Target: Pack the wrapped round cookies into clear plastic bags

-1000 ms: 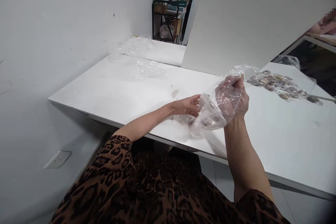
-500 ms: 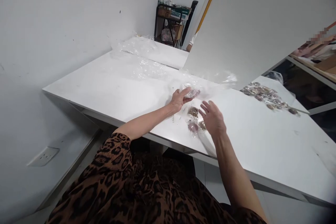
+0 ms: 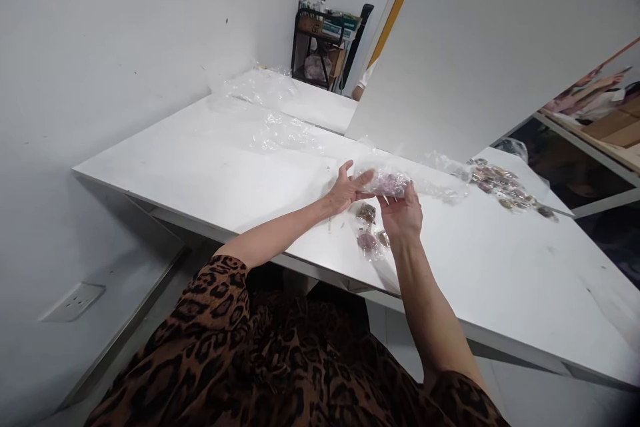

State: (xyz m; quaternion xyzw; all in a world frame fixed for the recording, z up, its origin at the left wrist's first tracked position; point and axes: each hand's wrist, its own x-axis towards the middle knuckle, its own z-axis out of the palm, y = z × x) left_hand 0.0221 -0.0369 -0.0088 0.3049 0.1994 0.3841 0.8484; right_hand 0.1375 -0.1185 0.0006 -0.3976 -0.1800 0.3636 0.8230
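Note:
A clear plastic bag (image 3: 393,183) with pinkish-purple contents is held between both hands, just above the white table. My left hand (image 3: 349,188) grips its left end, thumb on top. At the right end my right hand (image 3: 403,212) has its fingers wrapped around from below. What exactly is inside the bag cannot be made out. Small wrapped packets lie on the table beneath my hands: a brownish one (image 3: 367,213), a pinkish one (image 3: 367,241) and another (image 3: 383,238) partly behind my right wrist.
Crumpled clear plastic (image 3: 283,130) lies on the table (image 3: 200,167) to the left. A white upright panel (image 3: 475,47) stands along the far edge. Several wrapped packets (image 3: 500,183) are heaped at the right. Behind stands a black rack (image 3: 320,40) with boxes; a person's hands (image 3: 603,83) show far right.
My right hand has moved up from above the small packets and closed on the bag's right end. The bag has shifted right and now stretches between both hands.

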